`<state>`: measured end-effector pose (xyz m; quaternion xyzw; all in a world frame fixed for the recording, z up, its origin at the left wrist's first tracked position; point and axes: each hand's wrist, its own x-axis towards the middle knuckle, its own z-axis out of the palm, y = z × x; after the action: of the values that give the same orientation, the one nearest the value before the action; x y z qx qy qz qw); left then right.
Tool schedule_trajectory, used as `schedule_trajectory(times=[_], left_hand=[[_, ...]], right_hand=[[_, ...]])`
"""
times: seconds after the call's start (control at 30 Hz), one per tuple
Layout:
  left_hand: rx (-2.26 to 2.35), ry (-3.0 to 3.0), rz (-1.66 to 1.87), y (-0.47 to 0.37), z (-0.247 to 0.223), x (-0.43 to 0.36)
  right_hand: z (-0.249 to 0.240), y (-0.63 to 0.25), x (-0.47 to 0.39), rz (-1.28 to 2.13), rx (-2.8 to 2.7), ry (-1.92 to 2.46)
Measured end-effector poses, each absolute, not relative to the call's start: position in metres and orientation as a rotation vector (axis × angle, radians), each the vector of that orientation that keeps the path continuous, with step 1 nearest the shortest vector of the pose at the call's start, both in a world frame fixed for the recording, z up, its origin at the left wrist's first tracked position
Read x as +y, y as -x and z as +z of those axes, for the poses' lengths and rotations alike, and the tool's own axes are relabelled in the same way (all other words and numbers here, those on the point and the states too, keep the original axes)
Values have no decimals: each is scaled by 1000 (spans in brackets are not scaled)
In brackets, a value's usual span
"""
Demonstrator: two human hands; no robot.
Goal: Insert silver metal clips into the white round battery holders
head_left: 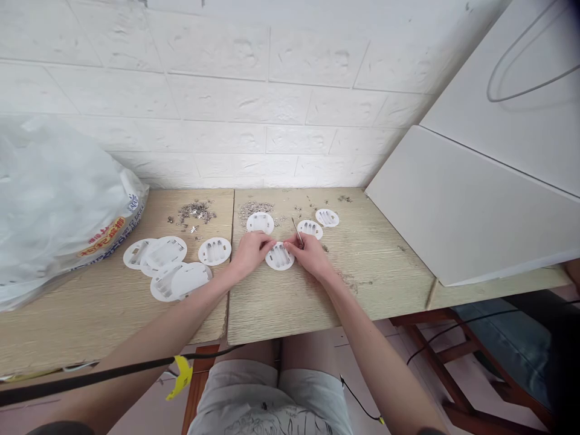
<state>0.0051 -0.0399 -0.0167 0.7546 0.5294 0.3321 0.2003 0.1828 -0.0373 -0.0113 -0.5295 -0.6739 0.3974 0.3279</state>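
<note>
My left hand (252, 251) is closed, thumb and fingers together at the upper left edge of a white round plastic part (280, 257) with slots. What is between its fingertips is too small to make out. My right hand (310, 251) is closed round a thin metal tool (296, 230), which points up and to the left, and its fingertips meet the same part's upper right edge. Just behind the hands lie more round parts, one (260, 223) at the left and two (310, 229) at the right. Another round part (214, 251) rests left of my left hand.
Overlapping round parts (164, 254) lie on the wooden table (281, 314) at the left, near a large plastic bag (58, 205). Small metal pieces (197, 211) are heaped towards the white wall. A big white panel (462, 211) stands at the right. A black cable crosses the lower left.
</note>
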Motion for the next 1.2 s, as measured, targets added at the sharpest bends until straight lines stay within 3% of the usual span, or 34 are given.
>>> schedule_trajectory(times=[0.43,0.83,1.2], left_hand=[[1010,-1367,1298,-7,9,-51],[952,-1471,1318,-15,6,-55],[1026,-1585,1381,-16,1,-57]], right_hand=[[-5,-186,-43,1497,-1269,1093],[3,-182,-50,1829,-1220,949],[-1,-181,-50,1789,-1297,1001]])
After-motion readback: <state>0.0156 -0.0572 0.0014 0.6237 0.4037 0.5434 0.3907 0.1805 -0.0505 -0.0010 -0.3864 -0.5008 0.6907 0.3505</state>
